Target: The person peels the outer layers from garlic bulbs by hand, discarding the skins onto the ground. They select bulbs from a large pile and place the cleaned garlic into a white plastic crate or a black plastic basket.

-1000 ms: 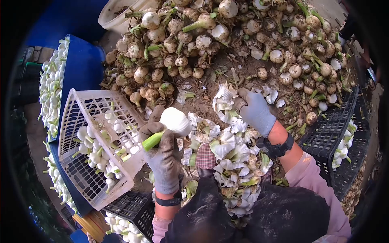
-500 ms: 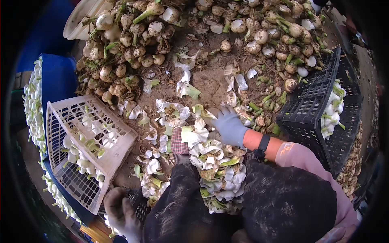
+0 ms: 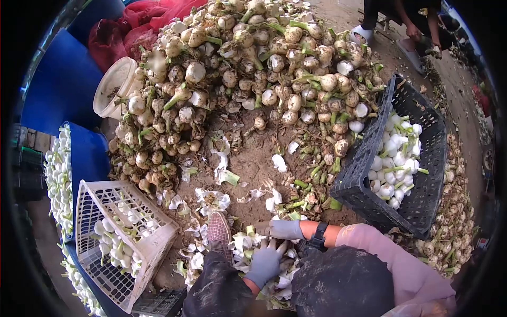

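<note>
Both my hands wear grey gloves and lie low on a heap of white and green garlic peelings (image 3: pixel 243 244) between my legs. My left hand (image 3: pixel 264 266) rests on the heap, fingers spread and pointing away from me. Just above it, my right hand (image 3: pixel 285 229) reaches in from the right, fingers stretched leftward over the peelings; no held thing shows in either hand. A dark watch (image 3: pixel 318 236) is on my right wrist. My checkered shoe (image 3: pixel 219 232) stands left of the heap. More loose peelings (image 3: pixel 212 201) lie on the dirt ahead.
A big pile of muddy garlic bulbs (image 3: pixel 243 63) lies ahead. Cleaned bulbs are in a white crate (image 3: pixel 158 240) at left and a black crate (image 3: pixel 364 164) at right. A white bucket (image 3: pixel 108 87) tilts by the pile. Another person (image 3: pixel 404 24) sits at upper right.
My right hand has drawn back from the dirt ahead to the peelings heap. My left hand has moved from beside the white crate onto the heap. The view has tilted up.
</note>
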### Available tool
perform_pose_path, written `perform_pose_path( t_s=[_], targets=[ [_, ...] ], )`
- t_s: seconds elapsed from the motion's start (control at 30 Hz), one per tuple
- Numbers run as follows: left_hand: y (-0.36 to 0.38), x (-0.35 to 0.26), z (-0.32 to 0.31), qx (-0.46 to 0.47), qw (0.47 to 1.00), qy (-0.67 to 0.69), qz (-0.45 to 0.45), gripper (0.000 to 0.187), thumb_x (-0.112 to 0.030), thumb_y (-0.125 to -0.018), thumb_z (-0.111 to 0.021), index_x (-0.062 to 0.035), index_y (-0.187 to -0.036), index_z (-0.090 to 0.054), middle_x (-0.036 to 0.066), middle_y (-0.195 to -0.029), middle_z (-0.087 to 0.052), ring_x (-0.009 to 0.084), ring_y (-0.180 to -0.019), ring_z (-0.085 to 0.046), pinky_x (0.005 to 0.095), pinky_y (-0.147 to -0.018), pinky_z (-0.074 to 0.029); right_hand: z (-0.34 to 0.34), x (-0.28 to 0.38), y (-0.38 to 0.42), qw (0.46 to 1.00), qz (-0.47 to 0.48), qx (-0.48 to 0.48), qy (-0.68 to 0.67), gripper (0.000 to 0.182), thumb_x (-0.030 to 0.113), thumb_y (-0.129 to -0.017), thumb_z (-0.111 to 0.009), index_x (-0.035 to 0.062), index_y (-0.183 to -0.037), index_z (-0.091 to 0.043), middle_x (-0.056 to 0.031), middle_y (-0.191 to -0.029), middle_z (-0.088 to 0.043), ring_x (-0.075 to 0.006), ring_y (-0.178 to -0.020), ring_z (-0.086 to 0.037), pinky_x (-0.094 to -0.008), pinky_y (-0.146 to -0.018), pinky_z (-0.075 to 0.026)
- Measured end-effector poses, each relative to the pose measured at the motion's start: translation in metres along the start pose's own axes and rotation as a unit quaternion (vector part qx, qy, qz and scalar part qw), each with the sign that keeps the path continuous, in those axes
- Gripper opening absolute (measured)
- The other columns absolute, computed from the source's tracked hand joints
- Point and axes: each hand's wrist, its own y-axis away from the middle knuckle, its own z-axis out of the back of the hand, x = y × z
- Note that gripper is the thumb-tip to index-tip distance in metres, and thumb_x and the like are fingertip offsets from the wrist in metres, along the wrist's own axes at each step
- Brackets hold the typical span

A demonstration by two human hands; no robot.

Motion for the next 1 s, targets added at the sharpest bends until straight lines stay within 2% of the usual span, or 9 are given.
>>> perform_pose_path(
  t_s=[0.07, 0.17, 0.27, 0.5, 0.67, 0.73, 0.8, 0.87, 1.0],
  targets=[
    [0.011, 0.019, -0.034, 0.013, 0.999, 0.036, -0.012, 0.057, -0.044, -0.079, -0.065, -0.021, -0.13, -0.053, 0.016, -0.116, -0.057, 0.0411, -0.106, -0.055, 0.0498, -0.077, -0.05, 0.098, 0.055, 0.073, 0.89, -0.147, -0.097, -0.42, 0.045, 0.032, -0.091, -0.052, 0.0086, -0.129, -0.056, -0.0183, -0.121, -0.061, -0.0342, -0.11, -0.059, -0.0397, -0.095, -0.045],
    [0.042, 0.022, -0.039, 0.198, 0.979, 0.036, 0.044, 0.043, -0.04, -0.087, -0.053, -0.0134, -0.12, -0.059, 0.016, -0.109, -0.062, 0.0359, -0.099, -0.061, 0.0469, -0.076, -0.053, 0.148, 0.026, 0.081, 0.918, -0.167, -0.182, -0.31, 0.043, 0.033, -0.09, -0.052, 0.012, -0.126, -0.058, -0.0188, -0.118, -0.063, -0.0354, -0.106, -0.06, -0.0406, -0.096, -0.045],
    [0.062, 0.036, -0.035, 0.183, 0.98, 0.068, 0.048, 0.042, -0.037, -0.087, -0.054, -0.0131, -0.121, -0.058, 0.016, -0.11, -0.062, 0.0359, -0.097, -0.061, 0.046, -0.076, -0.053, 0.212, -0.016, 0.091, 0.866, -0.308, -0.364, -0.149, 0.038, 0.035, -0.092, -0.052, 0.0122, -0.121, -0.06, -0.0186, -0.105, -0.066, -0.035, -0.1, -0.062, -0.0425, -0.087, -0.05],
    [0.103, 0.092, 0.015, 0.181, 0.959, 0.11, 0.186, 0.04, -0.031, -0.087, -0.056, -0.0123, -0.123, -0.057, 0.016, -0.111, -0.062, 0.0358, -0.092, -0.063, 0.044, -0.075, -0.052, 0.408, -0.071, 0.116, 0.682, -0.215, -0.693, -0.098, 0.034, 0.03, -0.089, -0.058, 0.0056, -0.112, -0.063, -0.0198, -0.106, -0.065, -0.0352, -0.1, -0.062, -0.041, -0.085, -0.05],
    [0.124, 0.127, 0.084, 0.24, 0.921, 0.116, 0.284, 0.04, -0.026, -0.087, -0.058, -0.0117, -0.124, -0.057, 0.017, -0.112, -0.062, 0.0357, -0.088, -0.065, 0.0425, -0.074, -0.052, 0.523, -0.108, 0.065, 0.706, -0.388, -0.592, -0.006, 0.065, 0.044, -0.086, -0.061, 0.0086, -0.138, -0.042, -0.0255, -0.12, -0.058, -0.0388, -0.11, -0.058, -0.0436, -0.094, -0.048],
    [0.108, 0.126, 0.12, 0.127, 0.949, 0.078, 0.279, 0.04, -0.025, -0.087, -0.059, -0.0115, -0.125, -0.056, 0.017, -0.113, -0.062, 0.0357, -0.087, -0.065, 0.0419, -0.073, -0.052, 0.527, -0.117, 0.047, 0.715, -0.407, -0.566, -0.058, 0.054, 0.035, -0.085, -0.062, 0.0102, -0.13, -0.048, -0.0247, -0.126, -0.054, -0.0377, -0.118, -0.052, -0.0414, -0.099, -0.044],
    [0.081, 0.121, 0.155, -0.177, 0.963, 0.01, 0.204, 0.036, -0.018, -0.089, -0.056, -0.007, -0.123, -0.056, 0.021, -0.114, -0.061, 0.0345, -0.09, -0.064, 0.0397, -0.076, -0.052, 0.51, -0.126, 0.04, 0.732, -0.292, -0.609, -0.09, 0.048, 0.028, -0.084, -0.061, 0.0114, -0.127, -0.05, -0.0221, -0.124, -0.054, -0.0383, -0.114, -0.054, -0.0413, -0.097, -0.044],
    [0.051, 0.14, 0.175, -0.228, 0.952, 0.102, 0.175, 0.037, -0.016, -0.09, -0.059, -0.0039, -0.125, -0.055, 0.019, -0.11, -0.062, 0.0286, -0.091, -0.065, 0.0379, -0.077, -0.053, 0.469, -0.108, 0.041, 0.795, -0.265, -0.543, -0.048, 0.044, 0.02, -0.083, -0.06, 0.0118, -0.125, -0.051, -0.0202, -0.122, -0.055, -0.0392, -0.109, -0.055, -0.0422, -0.095, -0.045],
    [-0.044, 0.184, 0.169, -0.349, 0.804, 0.478, 0.05, 0.057, -0.015, -0.089, -0.067, -0.0038, -0.138, -0.041, 0.008, -0.113, -0.058, 0.0186, -0.093, -0.063, 0.0318, -0.08, -0.054, 0.368, -0.103, 0.033, 0.83, -0.233, -0.499, -0.091, 0.058, 0.005, -0.075, -0.059, 0.0121, -0.131, -0.046, -0.0185, -0.125, -0.052, -0.0374, -0.109, -0.056, -0.0416, -0.093, -0.046]
  ],
)
